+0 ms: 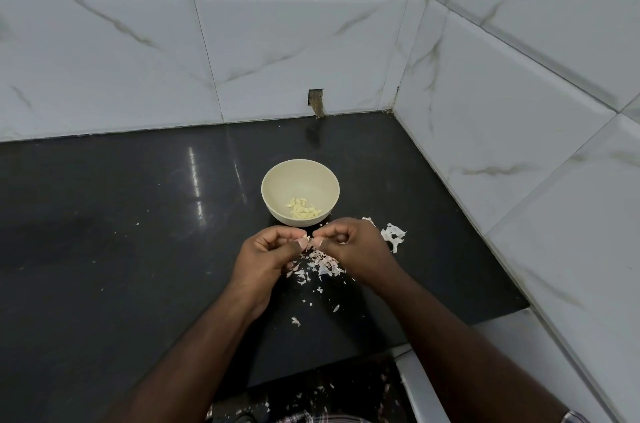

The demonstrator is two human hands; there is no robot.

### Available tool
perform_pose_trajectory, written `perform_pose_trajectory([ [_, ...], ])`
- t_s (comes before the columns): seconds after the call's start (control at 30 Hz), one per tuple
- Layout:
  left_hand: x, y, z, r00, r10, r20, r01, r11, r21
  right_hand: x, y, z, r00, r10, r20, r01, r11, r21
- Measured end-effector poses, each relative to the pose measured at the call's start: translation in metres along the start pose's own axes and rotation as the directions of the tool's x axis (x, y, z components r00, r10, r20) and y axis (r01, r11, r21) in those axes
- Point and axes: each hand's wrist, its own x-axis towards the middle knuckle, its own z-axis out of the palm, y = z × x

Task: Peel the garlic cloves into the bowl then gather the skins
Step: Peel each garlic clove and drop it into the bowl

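Black polished worktop (121, 232) bounded by marble-look wall tiles (311, 41) at the back and on the right, meeting in a corner behind and right of the bowl. Near edge stepping down just right of the right forearm; broad bare stretch of worktop open to the left of the bowl, narrower strip to its right before the side wall. Small cut-out notch (316, 103) in the back tiles above the worktop line.

Cream bowl (277, 180) upright, just beyond both hands, apart from them. Peeled garlic cloves (304, 208) pale yellow, heaped on the near side of the bowl's floor.

Left hand (273, 251) and right hand (349, 244) held close together above the worktop, fingers curled, thumbs and forefingers meeting on a small garlic clove (311, 241), mostly hidden between the fingertips; pinkish skin showing there.

Garlic skins (320, 265) white and pinkish, scattered under and in front of the hands; larger white papery piece (393, 236) just right of the right hand; a few loose flakes nearer the worktop's edge.
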Motion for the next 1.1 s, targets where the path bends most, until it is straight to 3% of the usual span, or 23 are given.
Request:
perform_pose_trajectory([
  [0.13,-0.002,0.003,0.001,0.997,-0.061,0.052,0.066,0.994,-0.09,-0.004,-0.005,0.004,0.994,-0.027,0.109,0.026,1.0,0.013],
  [0.27,-0.003,0.005,-0.003,0.993,-0.084,0.077,0.089,0.994,-0.063,-0.007,-0.006,0.005,0.995,-0.058,0.085,0.062,0.997,-0.047],
  [0.47,-0.003,0.008,-0.004,0.999,-0.01,0.049,0.007,0.997,0.074,-0.004,-0.004,0.01,0.997,-0.076,0.033,0.08,0.98,-0.182],
  [0.97,-0.003,0.008,-0.003,0.999,0.025,0.045,-0.027,0.998,0.057,-0.006,-0.008,0.01,0.997,-0.076,-0.019,0.071,0.979,-0.189],
  [1.1,-0.002,0.008,-0.004,0.998,0.011,0.054,-0.013,0.999,0.03,-0.006,-0.013,0.011,0.999,0.003,0.037,-0.001,0.999,-0.048],
])
